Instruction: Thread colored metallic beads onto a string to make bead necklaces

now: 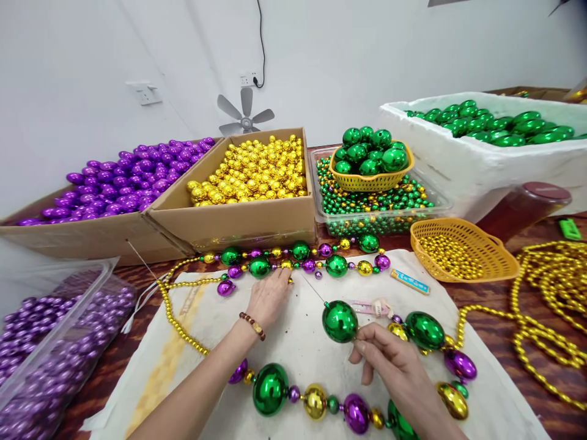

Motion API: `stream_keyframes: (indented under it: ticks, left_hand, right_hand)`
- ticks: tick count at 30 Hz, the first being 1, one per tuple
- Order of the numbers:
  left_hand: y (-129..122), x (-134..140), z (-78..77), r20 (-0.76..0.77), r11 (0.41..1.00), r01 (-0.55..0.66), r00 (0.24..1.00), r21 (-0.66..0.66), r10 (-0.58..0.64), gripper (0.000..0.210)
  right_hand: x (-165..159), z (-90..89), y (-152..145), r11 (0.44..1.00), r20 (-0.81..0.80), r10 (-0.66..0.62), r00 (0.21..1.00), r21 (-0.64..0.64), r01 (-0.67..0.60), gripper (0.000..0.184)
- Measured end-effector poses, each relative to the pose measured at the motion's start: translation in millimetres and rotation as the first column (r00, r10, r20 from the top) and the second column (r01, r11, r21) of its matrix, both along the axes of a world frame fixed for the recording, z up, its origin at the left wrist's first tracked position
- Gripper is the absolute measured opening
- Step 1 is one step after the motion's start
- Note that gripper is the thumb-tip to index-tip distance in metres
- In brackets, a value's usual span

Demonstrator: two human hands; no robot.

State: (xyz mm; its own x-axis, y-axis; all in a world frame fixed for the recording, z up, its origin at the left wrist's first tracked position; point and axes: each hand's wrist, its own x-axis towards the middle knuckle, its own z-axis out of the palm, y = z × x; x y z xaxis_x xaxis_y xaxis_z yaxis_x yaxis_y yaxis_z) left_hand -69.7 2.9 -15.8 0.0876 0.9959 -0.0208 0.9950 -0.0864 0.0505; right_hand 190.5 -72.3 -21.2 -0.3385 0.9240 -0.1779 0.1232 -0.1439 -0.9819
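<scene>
My right hand (389, 360) is closed in a pinch at the near end of a large shiny green bead (340, 321). A thin beading needle (314, 289) runs through that bead and a tiny green one, its point slanting up to the left. Fingers of my left hand (268, 296) are bent together at the back bead strand (337, 266), with a small gold bead (290, 281) showing at their tips. Below, a strung garland of large beads (315, 402) in green, gold and purple curves around my right hand, which hides part of it.
Cardboard boxes of purple beads (114, 183) and gold beads (252, 168) stand behind. Right of them are a clear tub (385, 214), a yellow basket (499, 263) and a white foam box (426, 153). Gold bead chain (550, 342) lies right; a bag of purple beads (64, 348), left.
</scene>
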Motion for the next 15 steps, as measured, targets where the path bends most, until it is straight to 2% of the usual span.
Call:
stream_keyframes:
  ticks: [8,11,15]
  left_hand:
    - [4,4,3.3,-0.03,0.999,0.034,0.999,0.039,-0.033,0.023]
    - [10,14,4.4,-0.01,0.993,0.106,0.994,0.048,-0.106,0.026]
    - [22,34,-3.7,0.046,0.974,0.225,0.973,0.016,-0.226,0.027]
  right_hand:
    - [4,-0.6,0,1.0,-0.029,-0.023,0.999,0.008,0.023,0.026]
    - [6,-1.4,1,0.999,-0.051,-0.046,0.998,-0.001,0.046,0.027]
    - [7,-1.4,1,0.998,-0.075,-0.068,0.995,0.001,0.068,0.028]
